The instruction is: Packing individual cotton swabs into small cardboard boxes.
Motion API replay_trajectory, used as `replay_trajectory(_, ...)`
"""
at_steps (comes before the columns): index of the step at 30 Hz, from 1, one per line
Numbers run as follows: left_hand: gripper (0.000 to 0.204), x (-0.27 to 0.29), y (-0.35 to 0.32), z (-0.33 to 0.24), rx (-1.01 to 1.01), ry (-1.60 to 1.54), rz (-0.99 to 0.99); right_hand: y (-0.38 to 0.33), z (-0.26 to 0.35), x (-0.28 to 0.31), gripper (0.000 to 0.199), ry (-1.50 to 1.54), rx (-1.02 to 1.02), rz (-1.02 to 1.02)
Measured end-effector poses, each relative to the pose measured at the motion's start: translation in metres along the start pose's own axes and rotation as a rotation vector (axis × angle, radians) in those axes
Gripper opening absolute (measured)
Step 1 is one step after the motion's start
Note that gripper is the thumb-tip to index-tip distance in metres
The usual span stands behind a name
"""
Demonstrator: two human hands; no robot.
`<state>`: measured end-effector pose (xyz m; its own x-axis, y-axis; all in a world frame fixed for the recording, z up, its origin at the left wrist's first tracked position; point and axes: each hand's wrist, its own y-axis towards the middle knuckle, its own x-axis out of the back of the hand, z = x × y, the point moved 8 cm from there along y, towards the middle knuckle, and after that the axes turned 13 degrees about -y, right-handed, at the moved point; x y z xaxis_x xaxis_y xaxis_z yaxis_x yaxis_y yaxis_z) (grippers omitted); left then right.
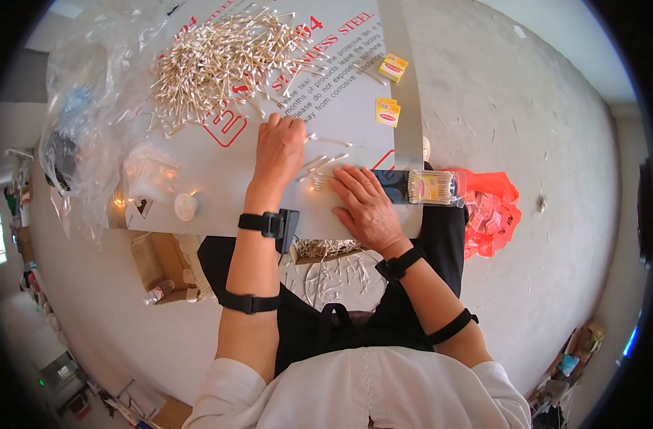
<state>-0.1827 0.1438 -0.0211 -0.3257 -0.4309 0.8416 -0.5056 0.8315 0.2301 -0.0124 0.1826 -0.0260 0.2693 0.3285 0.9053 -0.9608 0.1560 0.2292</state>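
Note:
My left hand [280,146] is closed, its fingers curled down at the table's surface near the big pile of cotton swabs [226,64]. What it pinches, if anything, is hidden beneath the fingers. A few loose cotton swabs [323,166] lie between my two hands. Flat on the table, my right hand [366,207] has its fingers stretched out over a row of swabs [322,184]. Right of it lies a dark strip [391,186], leading to a clear packet [441,187] filled with swabs and bearing a yellow label. That packet sticks out past the table's right edge.
Yellow label cards [388,113] and a small yellow stack [393,68] lie at the table's right side. Crumpled clear plastic [90,107] and a small round tub [186,206] are at left. Below are a cardboard box [165,264] and a red bag [491,214] with packets.

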Motion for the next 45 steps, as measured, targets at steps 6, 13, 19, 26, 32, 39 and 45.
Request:
replay_trajectory(6,0.008,0.014,0.002,0.005,0.052,0.045,-0.131,0.001,0.002,-0.002,0.054,-0.009,0.001,0.021)
replay_trajectory(13,0.009,-0.018,0.019,-0.023,-0.138,-0.138,0.118,0.001,0.003,0.0,0.054,0.0,0.005,-0.009)
replay_trajectory(19,0.009,-0.008,-0.018,-0.026,-0.013,-0.14,-0.035,0.0,0.001,0.0,0.052,-0.017,0.011,-0.018)
replay_trajectory(26,0.01,-0.016,-0.041,-0.042,-0.003,-0.167,-0.114,-0.003,-0.004,0.004,0.045,0.069,-0.022,-0.097)
replay_trajectory(32,0.012,0.035,-0.036,0.037,0.157,-0.133,-0.514,-0.002,-0.002,0.01,0.045,0.148,-0.036,-0.144)
replay_trajectory(39,0.028,0.048,0.019,0.085,0.551,0.151,-0.328,-0.003,-0.006,0.012,0.048,0.152,-0.049,-0.151)
replay_trajectory(45,0.019,0.033,0.005,0.092,0.705,0.18,-0.23,-0.002,-0.006,0.012,0.047,0.163,-0.041,-0.145)
